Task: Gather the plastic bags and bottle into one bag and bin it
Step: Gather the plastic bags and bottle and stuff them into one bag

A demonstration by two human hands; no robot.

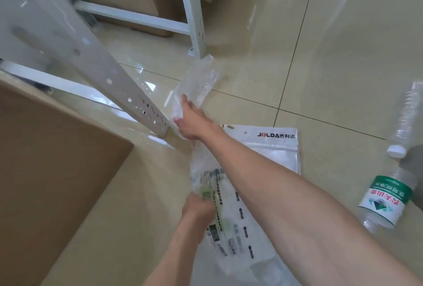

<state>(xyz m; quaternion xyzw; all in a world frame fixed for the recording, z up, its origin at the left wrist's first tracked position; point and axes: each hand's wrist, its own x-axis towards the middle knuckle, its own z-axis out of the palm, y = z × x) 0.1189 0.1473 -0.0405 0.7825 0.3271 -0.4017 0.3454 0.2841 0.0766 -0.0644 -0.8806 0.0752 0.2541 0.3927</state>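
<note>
Bright even light, glare on glossy floor (332,75), blurred, warped edges

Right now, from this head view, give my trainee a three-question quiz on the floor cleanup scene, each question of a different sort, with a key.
1. True or false: the right hand grips a crumpled clear plastic bag beside the foot of the white perforated shelf post.
2. Multiple choice: the green-labelled water bottle is A) in the left hand, B) lying on the tiled floor, C) inside the printed plastic bag.
3. Fill in: the flat white bag marked JOLDA lies partly under the person's right ______.

Key: 1 true; 2 B; 3 forearm.
</note>
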